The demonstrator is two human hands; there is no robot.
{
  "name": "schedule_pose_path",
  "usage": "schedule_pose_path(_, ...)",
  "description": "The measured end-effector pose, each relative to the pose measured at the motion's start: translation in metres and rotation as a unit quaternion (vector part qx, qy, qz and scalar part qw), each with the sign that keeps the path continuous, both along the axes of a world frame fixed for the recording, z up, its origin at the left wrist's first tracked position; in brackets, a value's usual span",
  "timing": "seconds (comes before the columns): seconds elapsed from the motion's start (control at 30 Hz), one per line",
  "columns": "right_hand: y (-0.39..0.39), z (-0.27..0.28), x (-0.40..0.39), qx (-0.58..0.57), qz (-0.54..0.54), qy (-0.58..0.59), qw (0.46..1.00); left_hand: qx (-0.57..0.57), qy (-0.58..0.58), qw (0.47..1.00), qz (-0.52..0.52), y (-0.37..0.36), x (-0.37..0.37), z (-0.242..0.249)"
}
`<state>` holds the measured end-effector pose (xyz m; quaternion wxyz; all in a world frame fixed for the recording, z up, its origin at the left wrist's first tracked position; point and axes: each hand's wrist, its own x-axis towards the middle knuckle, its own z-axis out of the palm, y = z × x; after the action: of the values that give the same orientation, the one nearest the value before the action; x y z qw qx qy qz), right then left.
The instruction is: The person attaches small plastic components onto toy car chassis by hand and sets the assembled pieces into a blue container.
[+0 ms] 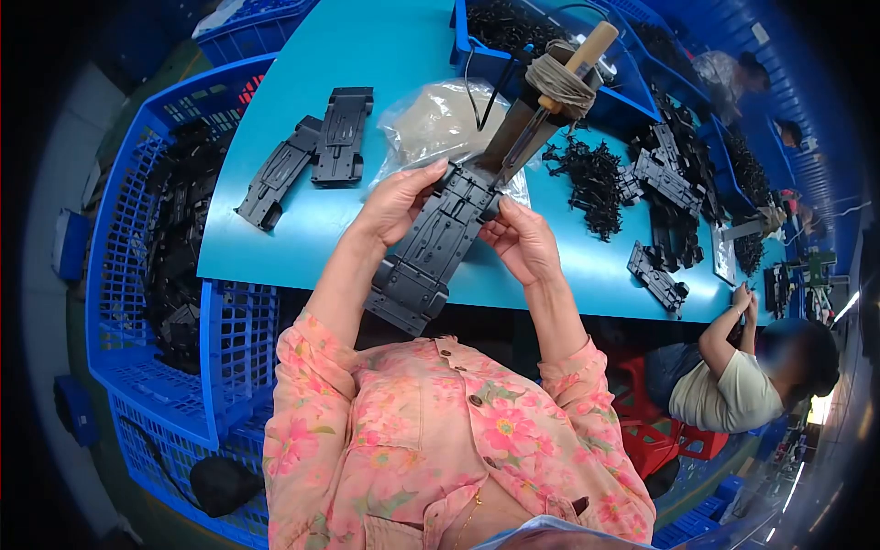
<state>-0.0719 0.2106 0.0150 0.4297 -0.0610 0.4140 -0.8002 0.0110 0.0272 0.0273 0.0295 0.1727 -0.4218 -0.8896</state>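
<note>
A black plastic toy car chassis (pixel 431 247) lies tilted between my hands, its far end against a metal fixture (pixel 509 137) on the table. My left hand (pixel 403 203) is closed on the chassis's left edge, thumb near the far corner. My right hand (pixel 524 240) pinches the far right corner by a small black wheel-like part, its fingers curled under. Just past my hands, a wooden-handled tool (pixel 591 50) is bound to the fixture with wrapped bands (pixel 559 87). Two more chassis, a straight one (pixel 343 137) and a slanted one (pixel 280 174), lie to the left.
A clear plastic bag (pixel 440 119) lies behind the chassis. Small black parts (pixel 591 183) and more chassis (pixel 665 179) are heaped at the right. Blue crates (pixel 137 220) of black parts stand left, and a blue bin (pixel 623 110) behind. Another person (pixel 733 385) works at the right.
</note>
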Motion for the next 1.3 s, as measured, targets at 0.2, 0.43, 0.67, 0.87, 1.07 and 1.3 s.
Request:
schedule_pose_path(0.2,-0.0007,0.0042,0.0026,0.004,0.001,0.008,1.000,0.010,-0.004,1.000,0.003,0.0006,-0.0001,-0.0016)
schedule_pose_path(0.43,-0.0005,0.0039,0.0027,-0.001,0.002,0.015,1.000,0.006,-0.003,1.000,-0.004,-0.0002,0.0004,-0.0007)
schedule_pose_path(0.67,-0.0015,0.0041,0.0031,0.002,-0.002,0.025,1.000,-0.004,-0.007,1.000,-0.011,-0.0014,0.0000,0.0004)
schedule_pose_path(0.87,-0.0008,0.0009,0.0021,-0.008,0.004,0.034,0.999,-0.003,-0.008,1.000,-0.005,0.0000,0.0003,0.0022)
schedule_pose_path(1.07,-0.0005,0.0032,0.0036,-0.009,0.002,0.029,1.000,-0.008,0.001,1.000,-0.007,-0.0006,-0.0004,-0.0006)
schedule_pose_path(1.3,-0.0011,0.0023,0.0038,-0.004,-0.007,0.024,1.000,-0.011,-0.001,1.000,-0.009,-0.0017,-0.0007,-0.0017)
